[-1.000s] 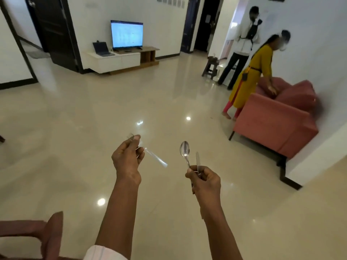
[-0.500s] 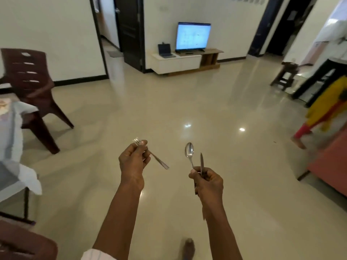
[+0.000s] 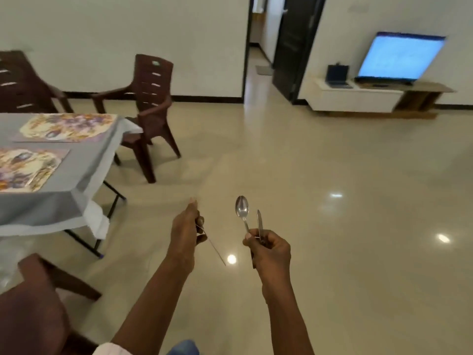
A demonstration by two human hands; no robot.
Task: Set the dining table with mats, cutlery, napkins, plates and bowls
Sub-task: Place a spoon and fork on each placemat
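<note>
My right hand (image 3: 268,248) grips a spoon (image 3: 242,208) and a knife (image 3: 260,224), both pointing up. My left hand (image 3: 185,233) holds a fork (image 3: 213,248); its handle slants down to the right and its head is hidden by my fingers. Both hands are in mid-air over the floor. The dining table (image 3: 69,190), under a grey cloth, stands to the left. Two flowered mats lie on it, one far (image 3: 67,127) and one near (image 3: 24,169).
Brown plastic chairs stand round the table: one behind its far corner (image 3: 149,106), one at far left (image 3: 23,83), one close at bottom left (image 3: 38,301). A TV unit (image 3: 358,96) with a lit screen stands at the right wall beside a dark door (image 3: 294,47). Shiny tiled floor lies ahead.
The view has swung left: the table, mats and chairs have come into sight, and the sofa and the two people have left it. Both hands still hold the cutlery.
</note>
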